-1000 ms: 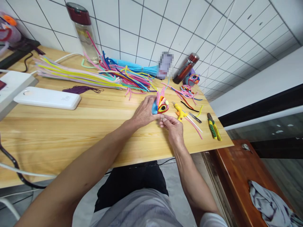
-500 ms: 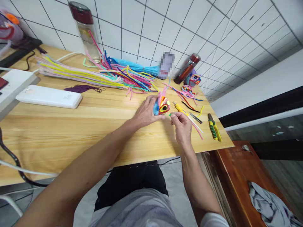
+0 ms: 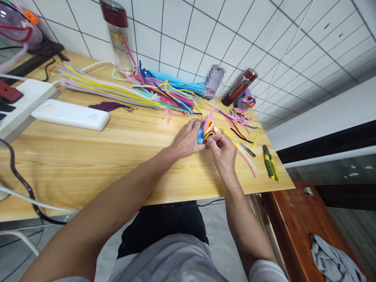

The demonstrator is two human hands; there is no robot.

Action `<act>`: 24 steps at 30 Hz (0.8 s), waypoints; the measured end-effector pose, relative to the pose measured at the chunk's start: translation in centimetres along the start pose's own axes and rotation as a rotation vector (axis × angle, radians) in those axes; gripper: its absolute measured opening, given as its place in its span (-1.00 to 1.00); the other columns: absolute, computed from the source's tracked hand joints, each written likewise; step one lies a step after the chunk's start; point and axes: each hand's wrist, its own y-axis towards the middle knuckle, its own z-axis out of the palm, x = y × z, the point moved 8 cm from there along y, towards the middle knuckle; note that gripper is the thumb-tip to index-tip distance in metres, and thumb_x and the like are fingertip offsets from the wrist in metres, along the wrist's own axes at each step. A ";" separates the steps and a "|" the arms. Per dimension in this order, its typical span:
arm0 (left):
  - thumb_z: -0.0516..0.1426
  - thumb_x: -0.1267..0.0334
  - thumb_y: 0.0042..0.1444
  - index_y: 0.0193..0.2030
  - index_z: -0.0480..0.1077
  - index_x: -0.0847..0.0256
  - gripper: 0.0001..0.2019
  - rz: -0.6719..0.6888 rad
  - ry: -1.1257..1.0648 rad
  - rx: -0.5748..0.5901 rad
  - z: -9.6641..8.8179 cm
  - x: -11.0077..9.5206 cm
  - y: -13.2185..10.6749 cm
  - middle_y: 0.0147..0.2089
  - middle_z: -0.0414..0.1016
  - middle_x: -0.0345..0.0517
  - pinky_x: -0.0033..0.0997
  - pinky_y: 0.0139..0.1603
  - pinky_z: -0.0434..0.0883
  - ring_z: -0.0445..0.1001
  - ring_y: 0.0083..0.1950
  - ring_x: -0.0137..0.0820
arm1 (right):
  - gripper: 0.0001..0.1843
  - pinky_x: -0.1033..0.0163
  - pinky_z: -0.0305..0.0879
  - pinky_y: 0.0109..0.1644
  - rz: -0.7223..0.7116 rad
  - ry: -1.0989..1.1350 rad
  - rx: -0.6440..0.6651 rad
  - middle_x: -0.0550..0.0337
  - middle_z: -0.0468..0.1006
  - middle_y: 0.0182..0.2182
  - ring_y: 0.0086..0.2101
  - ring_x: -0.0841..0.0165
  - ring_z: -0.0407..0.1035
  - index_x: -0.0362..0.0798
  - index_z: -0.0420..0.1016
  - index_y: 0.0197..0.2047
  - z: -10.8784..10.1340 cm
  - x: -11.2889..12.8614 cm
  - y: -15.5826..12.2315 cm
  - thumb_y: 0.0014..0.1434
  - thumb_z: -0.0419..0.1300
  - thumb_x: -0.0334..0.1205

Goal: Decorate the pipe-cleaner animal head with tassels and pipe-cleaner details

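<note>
Wrapped round the left side of a small colourful pipe-cleaner figure (image 3: 200, 134), my left hand (image 3: 187, 139) steadies it on the wooden table. The figure has a light blue back, a pink upright piece and a round eye ringed in red and yellow. My right hand (image 3: 225, 152) pinches a small green piece (image 3: 209, 139) between thumb and forefinger, against the eye area. These fingers cover much of the figure's front. Just beyond the right hand lies a yellow-handled tool (image 3: 230, 137) with a metal tip, partly hidden by the fingers.
Pliers (image 3: 270, 163), a small dark metal tool (image 3: 248, 149) and cut pipe cleaners (image 3: 249, 164) lie at the right. Pipe-cleaner bundles (image 3: 111, 92) stretch along the back, near a clear bottle (image 3: 119, 43) and a red flask (image 3: 241, 87). A white power bank (image 3: 70, 114) is at left.
My right hand has moved in to the figure, bringing the green piece against its eye area. My left hand keeps its hold. The whole view has shifted slightly.
</note>
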 end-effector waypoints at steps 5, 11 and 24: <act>0.42 0.09 0.10 0.47 0.18 0.15 -0.14 -0.006 -0.018 -0.003 0.0 -0.1 0.0 0.48 0.31 0.24 0.11 0.51 0.38 0.37 0.51 0.09 | -0.87 0.11 0.43 -0.16 -0.012 -0.054 -0.037 0.21 0.60 -0.36 -0.33 0.27 0.46 0.05 0.63 -0.28 -0.1 0.3 -0.1 0.27 0.29 -0.13; 0.42 0.10 0.09 0.48 0.18 0.12 -0.14 -0.010 -0.025 -0.009 0.0 0.0 -0.1 0.47 0.30 0.23 0.13 0.51 0.39 0.36 0.52 0.09 | -0.89 0.14 0.44 -0.21 -0.008 -0.059 -0.071 0.23 0.58 -0.37 -0.37 0.30 0.44 0.04 0.57 -0.30 -0.2 0.3 0.0 0.23 0.29 -0.13; 0.42 0.08 0.10 0.47 0.18 0.13 -0.14 -0.022 -0.020 0.003 0.0 0.0 0.0 0.47 0.30 0.23 0.14 0.53 0.36 0.33 0.54 0.09 | -0.87 0.20 0.36 -0.30 0.078 0.042 -0.080 0.34 0.50 -0.45 -0.45 0.36 0.38 0.05 0.48 -0.27 0.3 -0.8 0.4 0.14 0.34 -0.16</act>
